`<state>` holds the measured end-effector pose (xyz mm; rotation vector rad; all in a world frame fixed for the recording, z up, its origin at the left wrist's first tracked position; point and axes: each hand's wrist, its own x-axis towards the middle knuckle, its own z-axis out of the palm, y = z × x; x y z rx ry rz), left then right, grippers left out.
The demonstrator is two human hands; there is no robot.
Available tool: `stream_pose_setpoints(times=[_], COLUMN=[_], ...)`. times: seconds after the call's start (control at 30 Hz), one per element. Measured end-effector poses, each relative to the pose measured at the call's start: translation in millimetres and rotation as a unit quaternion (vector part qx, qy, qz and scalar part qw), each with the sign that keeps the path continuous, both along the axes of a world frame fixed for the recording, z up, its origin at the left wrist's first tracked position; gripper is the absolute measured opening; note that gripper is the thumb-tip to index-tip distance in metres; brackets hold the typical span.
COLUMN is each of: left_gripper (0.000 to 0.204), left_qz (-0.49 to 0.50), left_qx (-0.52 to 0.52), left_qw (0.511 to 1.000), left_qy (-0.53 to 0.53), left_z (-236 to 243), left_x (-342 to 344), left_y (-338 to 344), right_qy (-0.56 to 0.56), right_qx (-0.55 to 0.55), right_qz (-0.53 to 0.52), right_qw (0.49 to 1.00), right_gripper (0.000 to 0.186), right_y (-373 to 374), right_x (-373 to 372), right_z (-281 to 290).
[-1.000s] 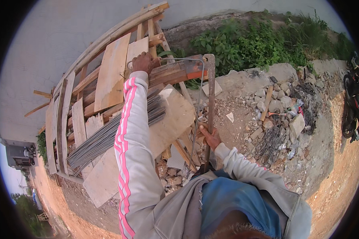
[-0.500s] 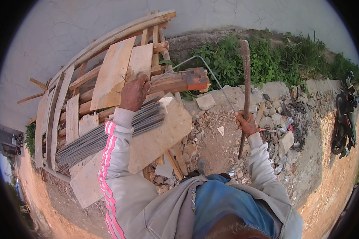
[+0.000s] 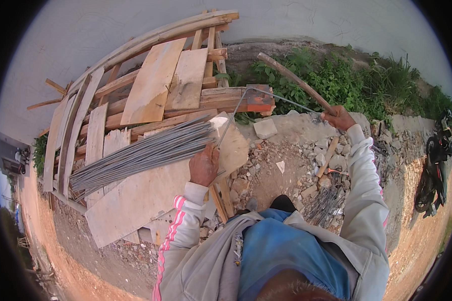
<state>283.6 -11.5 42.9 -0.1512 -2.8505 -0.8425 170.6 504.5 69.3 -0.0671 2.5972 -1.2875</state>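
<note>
On my feed: left hand (image 3: 204, 166), fingers closed on bent rod (image 3: 295, 102) near orange block (image 3: 259, 103); right hand (image 3: 339, 119) grips bar (image 3: 297, 83), seemingly rod's end too. At least 1 corner formed; rod bundle (image 3: 145, 150) looks unbent.

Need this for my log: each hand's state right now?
Left hand: closed on bent metal rod.
Right hand: closed on brown bar, apparently also that rod.

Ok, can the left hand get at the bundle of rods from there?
Probably yes: the left hand is close beside the bundle of rods, and nothing appears to cover them. It seems to hold the bent rod, though, so it may need to let go first.
</note>
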Motion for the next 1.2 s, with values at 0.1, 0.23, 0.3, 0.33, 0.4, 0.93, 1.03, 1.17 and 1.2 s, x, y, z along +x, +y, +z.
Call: stream_pose_setpoints(times=[0.1, 0.23, 0.3, 0.33, 0.4, 0.93, 1.03, 1.17, 1.2], left_gripper=[0.022, 0.023, 0.022, 0.022, 0.022, 0.014, 0.013, 0.013, 0.014], left_qz=[0.032, 0.073, 0.094, 0.105, 0.121, 0.173, 0.173, 0.200, 0.204], left_qx=[-0.009, 0.015, 0.024, 0.033, 0.047, -0.179, -0.196, -0.200, -0.199], left_qw=[0.999, 0.995, 0.993, 0.992, 0.989, 0.968, 0.965, 0.958, 0.957], left_qy=[-0.024, -0.062, -0.063, -0.066, -0.074, -0.038, -0.024, -0.047, -0.047], left_z=[-2, -5, -8, -9, -9, 0, -2, -10, -6], left_x=[10, 28, 32, 34, 39, 32, 27, 33, 32], left_y=[24, 49, 64, 73, 90, 76, 68, 81, 87], right_qy=[-0.015, -0.049, -0.073, -0.071, -0.069, -0.119, -0.100, -0.133, -0.124], right_qx=[0.016, 0.008, 0.001, 0.007, 0.019, -0.047, -0.036, -0.081, -0.091], right_qz=[0.024, 0.062, 0.076, 0.071, 0.096, 0.112, 0.133, 0.130, 0.127], right_qw=[0.999, 0.997, 0.994, 0.995, 0.993, 0.985, 0.985, 0.979, 0.980], right_gripper=[0.036, 0.041, 0.041, 0.041, 0.040, 0.039, 0.038, 0.036, 0.035], right_y=[14, 30, 35, 36, 47, 42, 45, 45, 43], right_x=[-26, -50, -65, -71, -89, -86, -91, -89, -88], right_z=[1, -11, -13, -13, -20, -38, -44, -50, -55])
